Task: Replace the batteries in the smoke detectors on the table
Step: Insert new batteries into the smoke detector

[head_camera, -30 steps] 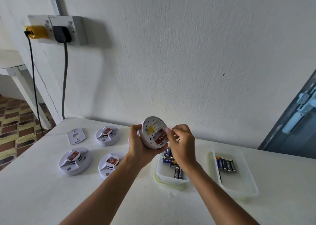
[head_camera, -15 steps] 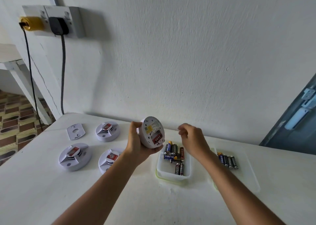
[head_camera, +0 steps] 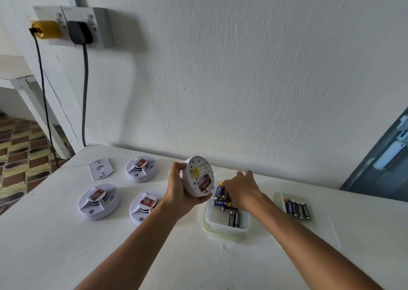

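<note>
The near part of the white table [head_camera: 66, 245] is bare up to its front edge. Left hand [head_camera: 180, 190]: fingers curled round a white smoke detector [head_camera: 199, 176], held tilted above the table, battery bay open and facing the camera. Right hand [head_camera: 240, 189]: reaching down into the green-rimmed container [head_camera: 220, 228] of loose batteries [head_camera: 234, 218]; fingertips hidden, grip cannot be told. To the right, a clear tray [head_camera: 320, 225] holds four batteries [head_camera: 298, 210]. To the left, three more detectors [head_camera: 99, 201] lie spaced apart, with one mounting plate [head_camera: 101, 168] beyond, near the wall.
</note>
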A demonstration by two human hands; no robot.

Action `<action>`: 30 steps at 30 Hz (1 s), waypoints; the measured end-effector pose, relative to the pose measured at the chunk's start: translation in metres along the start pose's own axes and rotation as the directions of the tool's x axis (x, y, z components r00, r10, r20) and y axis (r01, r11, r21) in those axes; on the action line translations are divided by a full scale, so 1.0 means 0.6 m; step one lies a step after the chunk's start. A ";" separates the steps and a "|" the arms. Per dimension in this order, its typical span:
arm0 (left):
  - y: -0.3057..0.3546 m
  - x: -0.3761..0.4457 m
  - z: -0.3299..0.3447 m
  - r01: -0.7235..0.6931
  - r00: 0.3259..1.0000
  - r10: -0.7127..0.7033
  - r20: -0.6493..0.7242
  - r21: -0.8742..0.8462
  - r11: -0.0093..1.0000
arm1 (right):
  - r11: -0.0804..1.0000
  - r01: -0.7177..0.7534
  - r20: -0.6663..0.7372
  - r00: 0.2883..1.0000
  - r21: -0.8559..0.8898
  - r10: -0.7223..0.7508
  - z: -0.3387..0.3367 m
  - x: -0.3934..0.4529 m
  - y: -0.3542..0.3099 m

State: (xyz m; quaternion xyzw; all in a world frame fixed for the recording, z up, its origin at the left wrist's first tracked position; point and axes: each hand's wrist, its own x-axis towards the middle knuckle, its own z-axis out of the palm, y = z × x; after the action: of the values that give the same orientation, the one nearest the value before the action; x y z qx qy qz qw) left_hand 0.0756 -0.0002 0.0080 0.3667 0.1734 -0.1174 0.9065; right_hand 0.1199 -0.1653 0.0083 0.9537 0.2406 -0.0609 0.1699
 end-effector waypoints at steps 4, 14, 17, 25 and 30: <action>0.000 -0.001 -0.001 -0.002 1.000 0.002 0.009 -0.005 1.000 | 0.999 -0.022 0.026 0.999 0.048 0.021 -0.003 0.004 0.004; 0.006 -0.001 -0.001 -0.006 1.000 0.006 0.008 -0.034 0.999 | 0.904 0.013 -0.223 0.971 0.428 0.091 -0.025 -0.011 0.030; 0.006 -0.001 0.006 -0.014 1.000 0.013 -0.009 -0.052 0.999 | 0.669 0.132 -0.361 0.907 0.732 0.217 -0.034 -0.018 0.026; 0.001 -0.012 0.035 -0.005 0.999 0.008 0.031 -0.105 0.995 | 0.425 0.423 -0.586 0.700 0.800 0.407 -0.027 -0.012 -0.029; 0.005 -0.014 0.029 -0.029 0.999 0.033 0.035 -0.107 0.994 | 0.646 0.478 -0.776 0.549 0.596 0.310 -0.020 -0.014 -0.039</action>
State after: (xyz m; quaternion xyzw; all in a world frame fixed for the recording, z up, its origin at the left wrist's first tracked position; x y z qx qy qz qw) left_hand 0.0732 -0.0098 0.0251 0.3184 0.1569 -0.1004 0.9295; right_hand 0.1017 -0.1452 0.0141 0.8255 0.2926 0.2933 -0.3833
